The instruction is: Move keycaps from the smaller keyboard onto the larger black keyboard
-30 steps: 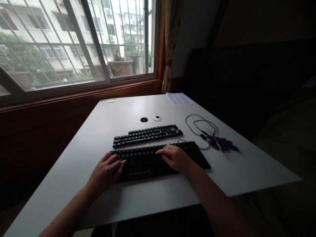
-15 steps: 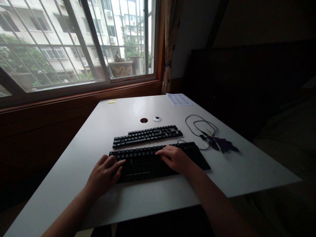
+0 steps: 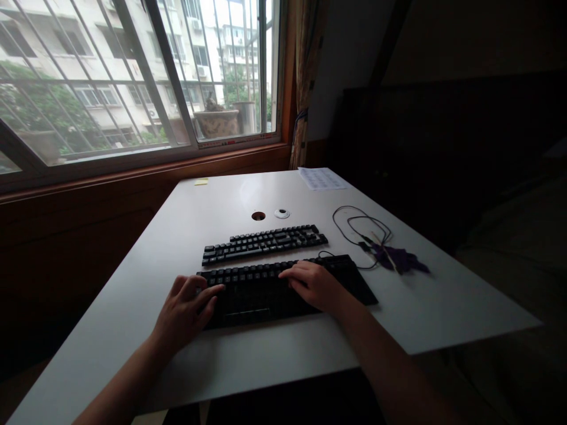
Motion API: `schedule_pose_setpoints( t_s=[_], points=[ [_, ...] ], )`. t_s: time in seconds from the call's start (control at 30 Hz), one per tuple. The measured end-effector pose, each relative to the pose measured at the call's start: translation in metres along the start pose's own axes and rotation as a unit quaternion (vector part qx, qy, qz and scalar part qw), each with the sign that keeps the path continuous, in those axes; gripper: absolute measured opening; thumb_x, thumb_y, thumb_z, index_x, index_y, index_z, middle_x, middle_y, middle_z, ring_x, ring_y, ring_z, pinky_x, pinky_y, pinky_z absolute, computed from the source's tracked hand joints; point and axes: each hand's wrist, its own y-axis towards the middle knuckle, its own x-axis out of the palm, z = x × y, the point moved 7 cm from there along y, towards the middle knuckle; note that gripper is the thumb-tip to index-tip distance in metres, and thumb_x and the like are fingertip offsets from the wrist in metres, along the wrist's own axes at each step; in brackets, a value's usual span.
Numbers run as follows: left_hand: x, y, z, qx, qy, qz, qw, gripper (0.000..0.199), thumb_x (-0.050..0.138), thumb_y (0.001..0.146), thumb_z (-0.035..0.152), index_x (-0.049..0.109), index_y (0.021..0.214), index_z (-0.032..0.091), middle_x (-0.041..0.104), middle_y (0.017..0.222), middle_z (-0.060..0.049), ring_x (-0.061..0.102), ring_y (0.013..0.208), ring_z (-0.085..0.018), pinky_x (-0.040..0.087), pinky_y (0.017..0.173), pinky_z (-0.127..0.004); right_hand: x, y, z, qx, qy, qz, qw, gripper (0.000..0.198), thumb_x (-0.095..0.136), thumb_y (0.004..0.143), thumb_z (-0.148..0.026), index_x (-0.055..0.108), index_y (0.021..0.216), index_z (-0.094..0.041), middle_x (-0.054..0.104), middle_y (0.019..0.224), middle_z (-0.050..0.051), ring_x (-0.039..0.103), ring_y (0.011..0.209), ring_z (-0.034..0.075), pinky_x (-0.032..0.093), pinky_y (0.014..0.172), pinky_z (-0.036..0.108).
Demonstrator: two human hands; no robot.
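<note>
Left grip (image 3: 183, 310): rests at the keyboard's left end, index finger stretched over the area just below the capped rows, thumb slightly apart from it; no held thing shows.
Right grip (image 3: 308, 280): fingers bunched narrow, a fingertip at the right end of the nearer capped row; I cannot tell whether a keycap is pinched there.
Keyboard (image 3: 266, 300): flat on the worktop (image 3: 137, 271), under both hands.
Capped so far: two far rows of keycaps (image 3: 248, 275) appear seated.
Uncapped: the dark area nearer the person looks bare, so I judge the keyboard well short of fully capped.
Loose keycaps (image 3: 266, 243): many, laid in rows just behind the keyboard.
Right side: cable (image 3: 371, 220), purple cloth (image 3: 410, 261) and thin stick (image 3: 390, 258).
Far edge: printed sheet (image 3: 322, 179), yellow note (image 3: 201, 182).
</note>
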Motion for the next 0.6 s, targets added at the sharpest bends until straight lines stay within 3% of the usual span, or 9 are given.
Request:
schedule_pose_setpoints(
  t_s=[0.6],
  points=[
    [-0.003,0.0013,-0.0028,-0.025,0.019,0.007,0.999,0.027,0.057,0.101,0.033,0.077,0.119,0.036,0.059,0.125,-0.008,0.055,0.113,-0.027,0.057,0.097,-0.044,-0.0016,0.0015,-0.0025,0.005,0.0,-0.002,1.0,0.029,0.057,0.09,-0.007,0.075,0.108,-0.022,0.076,0.093,0.006,0.071,0.086,0.019,0.056,0.083,0.032]
  ],
)
